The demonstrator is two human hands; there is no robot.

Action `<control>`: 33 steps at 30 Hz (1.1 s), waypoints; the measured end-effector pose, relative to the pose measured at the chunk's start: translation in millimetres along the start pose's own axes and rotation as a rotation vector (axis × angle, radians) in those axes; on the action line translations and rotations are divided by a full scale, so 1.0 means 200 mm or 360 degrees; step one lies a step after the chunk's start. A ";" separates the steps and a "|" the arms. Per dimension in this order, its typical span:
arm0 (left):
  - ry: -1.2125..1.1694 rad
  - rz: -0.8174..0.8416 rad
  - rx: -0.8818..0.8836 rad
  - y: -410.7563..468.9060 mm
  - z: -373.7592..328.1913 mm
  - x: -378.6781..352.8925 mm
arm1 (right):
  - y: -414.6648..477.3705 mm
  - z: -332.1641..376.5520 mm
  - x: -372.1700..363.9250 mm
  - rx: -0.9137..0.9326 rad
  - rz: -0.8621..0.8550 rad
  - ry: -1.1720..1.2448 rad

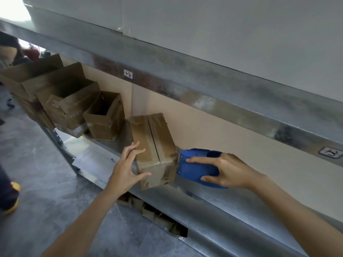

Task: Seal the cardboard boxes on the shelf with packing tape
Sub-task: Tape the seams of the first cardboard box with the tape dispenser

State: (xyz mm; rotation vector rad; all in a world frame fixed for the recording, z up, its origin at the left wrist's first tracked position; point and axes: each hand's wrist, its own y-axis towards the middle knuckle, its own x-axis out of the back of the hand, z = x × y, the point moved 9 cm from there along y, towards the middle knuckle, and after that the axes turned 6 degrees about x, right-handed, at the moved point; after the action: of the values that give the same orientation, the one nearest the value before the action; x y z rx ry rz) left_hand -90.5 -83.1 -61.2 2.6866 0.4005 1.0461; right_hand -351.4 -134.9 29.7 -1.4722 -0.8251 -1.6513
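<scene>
1. A metal shelf (222,219) is seen running from upper left to lower right, backed by a beige wall.
2. A grey floor (46,182) is seen at the left, below the shelf.
3. A worn metal beam (185,84) is set above the shelf, and two small handwritten labels (128,74) are stuck to it, well apart.
4. Several open boxes (70,106) are crowded at the shelf's far left end, with their flaps raised.
5. A closed box (154,145) is placed at the shelf's front edge, apart from the open ones; its top flaps are met in a seam down the middle.
6. The left hand (126,167) is laid on the box's left corner with the fingers straight and spread: the fingers are rested on the top and the thumb is pressed on the front face.
7. The right hand (228,171) is wrapped round a blue dispenser (196,167), with the forefinger stretched along its upper side and the thumb tucked below.
8. The dispenser's nose is held touching the box's right side, near the front corner.
9. A yellow-soled shoe (13,197) is seen on the floor at the far left.
</scene>
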 end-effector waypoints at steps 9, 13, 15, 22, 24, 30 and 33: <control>-0.0001 0.0029 0.0019 0.01 0.01 0.00 | -0.06 -0.07 -0.01 -0.0004 0.0027 0.0117; 0.0006 0.0031 0.0010 0.01 0.01 -0.01 | -0.08 -0.09 0.01 -0.0045 0.0046 0.0157; 0.0021 0.0039 0.0010 0.01 0.01 -0.01 | -0.09 -0.10 0.01 -0.0048 0.0039 0.0175; 0.0023 0.0033 -0.0010 0.01 0.00 -0.01 | -0.12 -0.13 0.00 -0.0061 0.0028 0.0159; 0.0021 0.0036 -0.0007 0.01 0.00 -0.02 | -0.14 -0.13 0.01 -0.0074 0.0021 0.0174; 0.0035 0.0028 -0.0006 0.00 0.00 -0.02 | -0.20 -0.18 0.04 -0.0129 0.0019 0.0126; 0.0050 0.0040 -0.0004 0.01 0.01 -0.02 | -0.23 -0.19 0.04 -0.0162 0.0011 0.0108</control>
State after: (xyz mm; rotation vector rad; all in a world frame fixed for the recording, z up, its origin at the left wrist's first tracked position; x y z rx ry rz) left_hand -92.2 -86.5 -65.4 2.6830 0.3718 1.0962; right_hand -410.5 -145.4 33.2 -1.4771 -0.7072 -1.7509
